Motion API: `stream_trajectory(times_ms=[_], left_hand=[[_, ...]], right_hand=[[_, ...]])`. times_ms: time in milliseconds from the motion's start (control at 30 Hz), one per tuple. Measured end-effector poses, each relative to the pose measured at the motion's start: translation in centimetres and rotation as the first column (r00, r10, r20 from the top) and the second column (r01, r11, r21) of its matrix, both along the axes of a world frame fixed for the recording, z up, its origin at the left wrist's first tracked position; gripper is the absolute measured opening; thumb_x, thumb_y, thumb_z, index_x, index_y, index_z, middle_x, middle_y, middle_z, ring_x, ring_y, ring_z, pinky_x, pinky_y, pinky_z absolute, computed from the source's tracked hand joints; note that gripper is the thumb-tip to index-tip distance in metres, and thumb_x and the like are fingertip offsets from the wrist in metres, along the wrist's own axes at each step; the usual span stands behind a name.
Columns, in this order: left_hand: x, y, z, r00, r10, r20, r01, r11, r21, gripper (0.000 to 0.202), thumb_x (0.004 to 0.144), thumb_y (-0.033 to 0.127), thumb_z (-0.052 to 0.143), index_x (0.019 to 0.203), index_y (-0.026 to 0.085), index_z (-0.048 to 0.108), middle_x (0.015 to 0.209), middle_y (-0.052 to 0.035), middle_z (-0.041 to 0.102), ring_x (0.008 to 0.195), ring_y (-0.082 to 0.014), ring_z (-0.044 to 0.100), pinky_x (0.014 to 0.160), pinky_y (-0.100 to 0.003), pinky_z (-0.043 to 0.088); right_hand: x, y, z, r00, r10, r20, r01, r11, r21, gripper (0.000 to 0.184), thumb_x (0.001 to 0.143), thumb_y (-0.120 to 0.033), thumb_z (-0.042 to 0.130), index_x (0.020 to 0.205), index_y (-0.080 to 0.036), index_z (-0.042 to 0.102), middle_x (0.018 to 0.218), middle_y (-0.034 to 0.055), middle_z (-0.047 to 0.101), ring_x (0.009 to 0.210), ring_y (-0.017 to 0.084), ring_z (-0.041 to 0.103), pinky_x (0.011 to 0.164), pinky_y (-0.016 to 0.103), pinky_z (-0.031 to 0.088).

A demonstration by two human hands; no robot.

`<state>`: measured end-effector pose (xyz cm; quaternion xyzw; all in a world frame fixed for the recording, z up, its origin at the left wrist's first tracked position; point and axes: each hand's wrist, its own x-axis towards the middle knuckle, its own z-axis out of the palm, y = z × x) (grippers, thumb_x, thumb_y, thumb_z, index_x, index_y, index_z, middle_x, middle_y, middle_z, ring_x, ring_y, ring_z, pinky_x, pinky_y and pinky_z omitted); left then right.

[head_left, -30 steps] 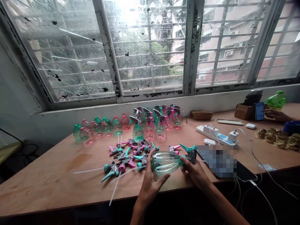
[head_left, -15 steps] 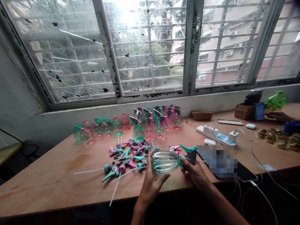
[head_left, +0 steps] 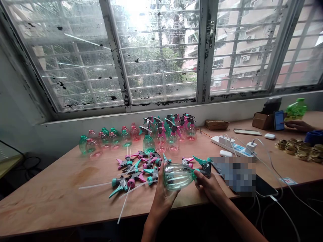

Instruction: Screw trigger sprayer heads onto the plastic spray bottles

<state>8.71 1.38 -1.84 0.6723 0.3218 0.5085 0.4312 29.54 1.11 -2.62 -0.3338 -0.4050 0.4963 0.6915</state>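
My left hand (head_left: 163,196) is wrapped round the base of a clear green bottle (head_left: 178,176), which lies on its side in the air above the table's front edge. At the bottle's neck, my right hand (head_left: 208,183) grips the collar of a teal and dark grey spray head (head_left: 205,165). Bottle and spray head are joined in one line, the trigger pointing up and left. Just left of my left hand lies a heap of loose spray heads (head_left: 131,183), pink, teal and grey, with white dip tubes sticking out.
Open green and pink bottles (head_left: 94,148) stand at the back left. Bottles with spray heads (head_left: 161,141) stand at the back middle. To the right are a power strip (head_left: 233,147), cables, phones and gold-coloured pieces (head_left: 300,149). Another person's hand (head_left: 299,125) touches a propped phone (head_left: 279,120).
My left thumb has moved in against the bottle. Both hands keep hold of the bottle and spray head, almost in the same place.
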Motion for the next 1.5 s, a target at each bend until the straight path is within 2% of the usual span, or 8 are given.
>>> stream_trajectory(times_ms=[100,200,467,667,900,1167,1367,1500], left_hand=[[0.0,-0.1,0.1,1.000,-0.012,-0.025,0.011,1.000,-0.018,0.111,0.080,0.040,0.084,0.163,0.039,0.009,0.173,-0.0066,0.018,0.157,-0.0367,0.022,0.127,-0.053,0.024],[-0.1,-0.1,0.3,0.999,-0.031,-0.026,0.030,0.998,-0.050,0.104,0.086,0.045,0.078,0.163,0.036,0.009,0.173,-0.0080,0.016,0.157,-0.0364,0.021,0.128,-0.054,0.020],[0.0,-0.3,0.4,0.999,-0.008,-0.032,0.008,1.000,-0.020,0.099,0.086,0.035,0.079,0.161,0.045,0.014,0.174,-0.0005,0.016,0.159,-0.0325,0.017,0.128,-0.051,0.023],[0.0,-0.1,0.0,0.999,-0.024,-0.036,0.023,0.999,-0.044,0.104,0.086,0.038,0.078,0.162,0.043,0.007,0.174,-0.0050,0.014,0.156,-0.0355,0.025,0.124,-0.052,0.031],[-0.2,0.0,-0.1,0.999,-0.008,-0.031,0.004,0.995,-0.097,0.103,0.086,0.045,0.077,0.164,0.034,0.010,0.168,-0.0121,0.031,0.154,-0.0368,0.032,0.125,-0.054,0.029],[0.0,-0.4,0.4,0.999,-0.019,-0.045,0.019,1.000,-0.004,0.098,0.088,0.034,0.076,0.161,0.046,0.010,0.174,-0.0018,0.015,0.157,-0.0326,0.025,0.127,-0.053,0.025],[0.2,-0.6,0.7,1.000,-0.026,0.000,0.026,0.999,-0.041,0.115,0.078,0.037,0.086,0.162,0.042,0.007,0.174,-0.0047,0.012,0.159,-0.0347,0.017,0.128,-0.051,0.024],[0.3,-0.8,1.1,0.998,-0.039,0.059,0.045,0.992,-0.114,0.112,0.082,0.042,0.082,0.162,0.038,0.005,0.173,-0.0090,0.016,0.155,-0.0351,0.028,0.125,-0.052,0.031]], right_hand=[[0.0,0.0,0.1,1.000,0.006,-0.003,-0.006,1.000,-0.007,0.038,0.077,-0.048,0.087,0.085,-0.020,0.063,0.053,-0.0071,0.049,0.043,0.010,0.041,0.040,0.022,0.031],[0.0,-0.1,0.3,1.000,0.021,-0.014,-0.021,1.000,-0.004,0.038,0.077,-0.048,0.087,0.084,-0.020,0.063,0.054,-0.0071,0.049,0.044,0.010,0.040,0.040,0.021,0.031],[0.0,-0.1,0.7,1.000,0.000,-0.014,0.000,1.000,-0.009,0.040,0.078,-0.049,0.086,0.073,-0.018,0.061,0.055,-0.0056,0.048,0.045,0.009,0.039,0.041,0.022,0.030],[-0.2,-0.3,1.0,1.000,-0.007,-0.013,0.007,1.000,-0.014,0.041,0.074,-0.051,0.088,0.080,-0.019,0.064,0.054,-0.0067,0.046,0.045,0.010,0.037,0.040,0.022,0.029],[-0.2,-0.3,0.9,1.000,0.000,-0.017,0.000,1.000,-0.015,0.040,0.074,-0.051,0.089,0.083,-0.020,0.064,0.053,-0.0069,0.048,0.045,0.010,0.039,0.040,0.022,0.031],[0.0,-0.2,0.8,0.999,0.002,-0.032,-0.002,1.000,-0.015,0.041,0.074,-0.051,0.089,0.079,-0.019,0.063,0.053,-0.0069,0.048,0.044,0.009,0.039,0.040,0.022,0.031],[-0.1,-0.2,0.6,1.000,-0.004,-0.001,0.004,1.000,-0.014,0.039,0.076,-0.050,0.088,0.083,-0.019,0.064,0.053,-0.0065,0.051,0.044,0.010,0.042,0.039,0.021,0.033],[-0.1,-0.2,0.5,1.000,-0.013,-0.014,0.013,1.000,-0.007,0.040,0.075,-0.047,0.090,0.087,-0.020,0.063,0.053,-0.0071,0.052,0.042,0.010,0.043,0.039,0.021,0.033]])
